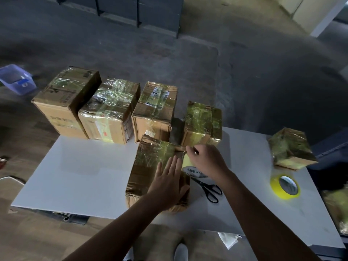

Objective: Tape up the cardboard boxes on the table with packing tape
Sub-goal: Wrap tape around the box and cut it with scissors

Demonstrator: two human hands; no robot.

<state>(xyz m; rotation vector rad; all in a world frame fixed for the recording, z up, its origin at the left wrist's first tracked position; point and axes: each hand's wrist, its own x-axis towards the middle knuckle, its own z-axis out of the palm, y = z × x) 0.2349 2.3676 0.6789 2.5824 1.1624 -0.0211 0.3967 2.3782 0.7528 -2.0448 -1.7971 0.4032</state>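
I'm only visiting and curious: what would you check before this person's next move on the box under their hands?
1. Front box held steady: left hand lies flat on it. Ok.
2. Tape roll in grip: right hand holds it at the box's right edge. Ok.
3. Scissors within reach: on the table beside the box. Ok.
4. Tape lying smooth on the box: glare hides it. Cannot tell.
5. Spare roll at hand: on the table to the right. Ok.

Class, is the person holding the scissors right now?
No; the scissors lie on the table beside the box, while the right hand grips a tape roll.
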